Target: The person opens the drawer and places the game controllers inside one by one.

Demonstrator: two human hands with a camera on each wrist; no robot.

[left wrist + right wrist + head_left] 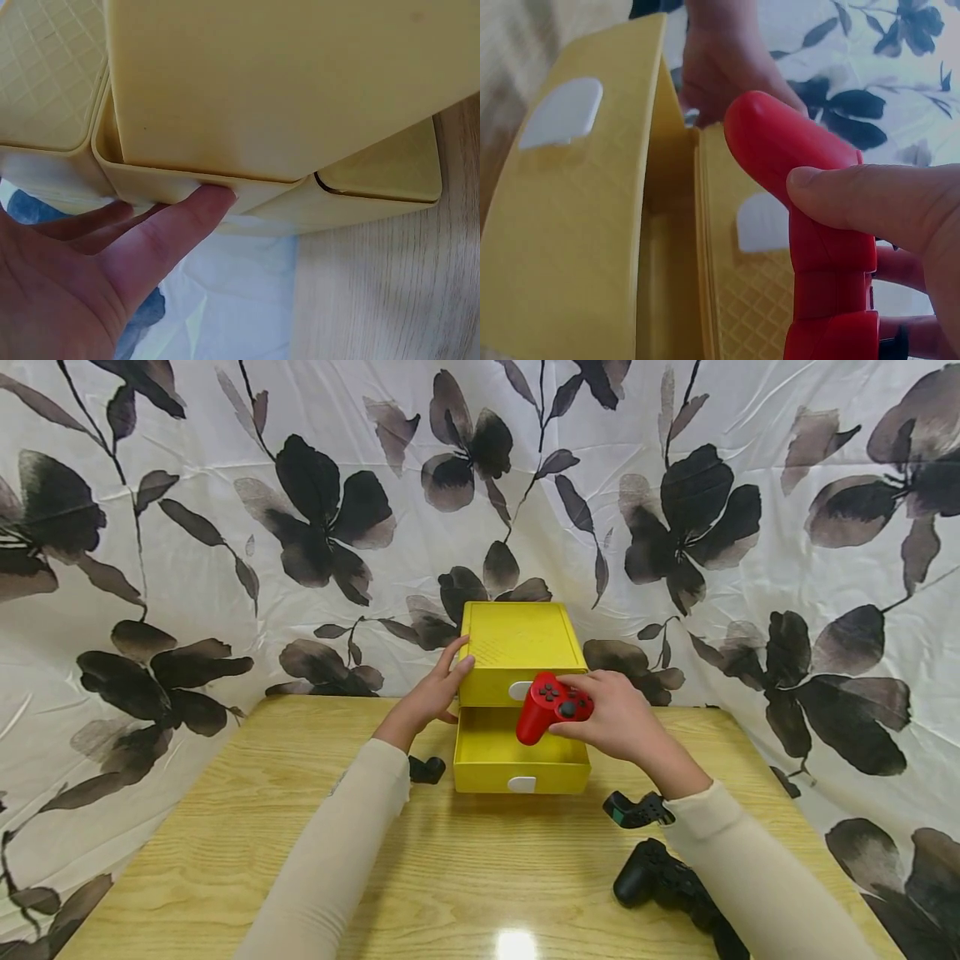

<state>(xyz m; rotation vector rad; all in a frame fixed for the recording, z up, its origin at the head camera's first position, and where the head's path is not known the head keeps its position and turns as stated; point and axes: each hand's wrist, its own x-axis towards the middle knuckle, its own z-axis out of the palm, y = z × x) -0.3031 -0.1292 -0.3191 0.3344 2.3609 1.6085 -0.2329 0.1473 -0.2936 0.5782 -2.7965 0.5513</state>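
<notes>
A yellow two-drawer box (521, 635) stands on the wooden table against the cloth. Its upper drawer (487, 687) is in, while the lower drawer (487, 778) is pulled out toward me; each front has a white tab. My left hand (431, 693) rests along the box's left side. In the left wrist view, the thumb (191, 214) touches the yellow edge, fingers stretched out. My right hand (615, 718) grips a red game controller (536, 714) above the lower drawer, hiding part of it. The right wrist view shows the thumb (840, 195) pressed on the controller's red shell (769, 139).
A black game controller (667, 885) lies on the table (450, 868) at the front right, partly behind my right sleeve (757, 868). Black wrist devices are strapped near both cuffs. Behind the box hangs a white cloth (480, 543) with dark flowers.
</notes>
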